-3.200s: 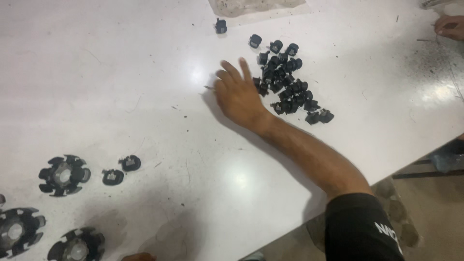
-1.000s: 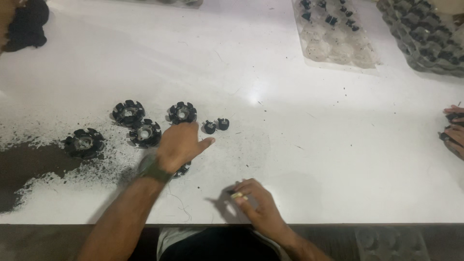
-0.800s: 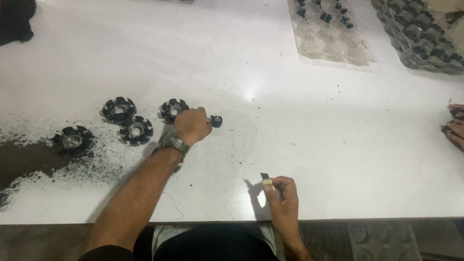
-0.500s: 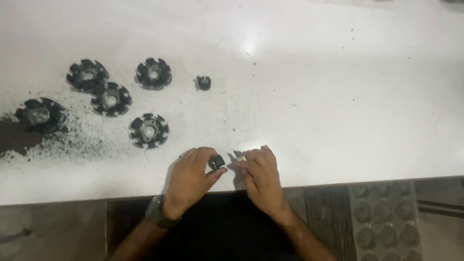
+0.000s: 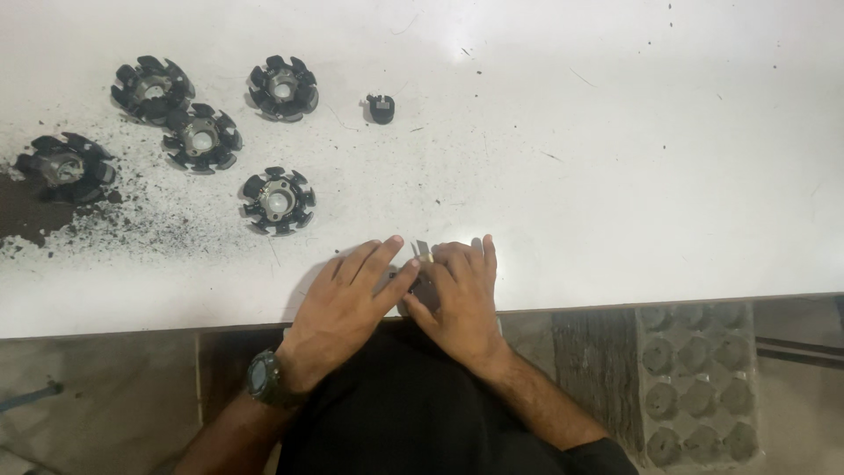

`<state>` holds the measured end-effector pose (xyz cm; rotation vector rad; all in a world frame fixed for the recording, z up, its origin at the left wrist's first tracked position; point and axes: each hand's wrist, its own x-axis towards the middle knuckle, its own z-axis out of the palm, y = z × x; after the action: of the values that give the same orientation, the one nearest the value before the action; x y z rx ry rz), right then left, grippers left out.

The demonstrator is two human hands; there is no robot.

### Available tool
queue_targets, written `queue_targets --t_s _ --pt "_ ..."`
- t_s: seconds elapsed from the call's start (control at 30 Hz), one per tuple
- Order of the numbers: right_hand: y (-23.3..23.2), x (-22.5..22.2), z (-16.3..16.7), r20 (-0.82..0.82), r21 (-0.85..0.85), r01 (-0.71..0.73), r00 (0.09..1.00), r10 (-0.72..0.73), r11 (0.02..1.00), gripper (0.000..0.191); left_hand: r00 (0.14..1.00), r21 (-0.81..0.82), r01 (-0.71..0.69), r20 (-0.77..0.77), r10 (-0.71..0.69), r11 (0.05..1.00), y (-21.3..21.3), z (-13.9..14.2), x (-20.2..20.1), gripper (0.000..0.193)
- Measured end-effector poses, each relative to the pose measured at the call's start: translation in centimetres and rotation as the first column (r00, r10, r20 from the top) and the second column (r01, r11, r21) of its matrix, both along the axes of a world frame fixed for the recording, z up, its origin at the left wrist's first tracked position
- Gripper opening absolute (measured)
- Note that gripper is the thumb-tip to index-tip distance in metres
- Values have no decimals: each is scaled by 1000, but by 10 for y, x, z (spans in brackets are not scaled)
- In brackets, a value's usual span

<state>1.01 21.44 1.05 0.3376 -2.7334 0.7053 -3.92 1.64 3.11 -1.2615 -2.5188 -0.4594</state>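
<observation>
My left hand (image 5: 345, 299) and my right hand (image 5: 459, 295) meet at the near edge of the white table (image 5: 571, 158). Between their fingertips sits a small dark part (image 5: 420, 283) with a thin pale piece (image 5: 422, 251) sticking up from it. Both hands pinch this part, which the fingers mostly hide. A watch is on my left wrist. One small black part (image 5: 381, 107) lies alone farther out on the table.
Several black toothed round cores with metal hubs lie at the left, the nearest one (image 5: 278, 200) just beyond my left hand. Dark dust (image 5: 105, 224) is scattered around them. A grey moulded tray (image 5: 699, 378) lies on the floor at the lower right.
My left hand picked a small black part from beside the cores and brought it to the near edge. My right hand came in with a small piece. Both now hold it together.
</observation>
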Motion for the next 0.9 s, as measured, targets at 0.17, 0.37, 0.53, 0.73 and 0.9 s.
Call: queue_targets --t_s 0.17,0.37,0.53,0.73,0.9 --pt "-3 -5 -7 -17 6 22 1000 -22 1000 44 995 78 49 -91 -42 996 -2 -14 -1 23" --pt "0 2 -16 -55 -67 34 998 -38 997 44 994 242 -98 61 86 965 -3 -30 12 18" --pt "12 17 -27 -205 -138 -15 979 -14 990 24 984 363 -174 107 145 915 1 -40 19 20" --pt "0 17 -41 -174 -248 -164 977 122 955 28 965 419 -223 223 138 880 3 -44 22 17" --pt "-4 11 -35 -148 -221 -155 981 124 963 32 968 442 -198 230 103 875 4 -47 20 17"
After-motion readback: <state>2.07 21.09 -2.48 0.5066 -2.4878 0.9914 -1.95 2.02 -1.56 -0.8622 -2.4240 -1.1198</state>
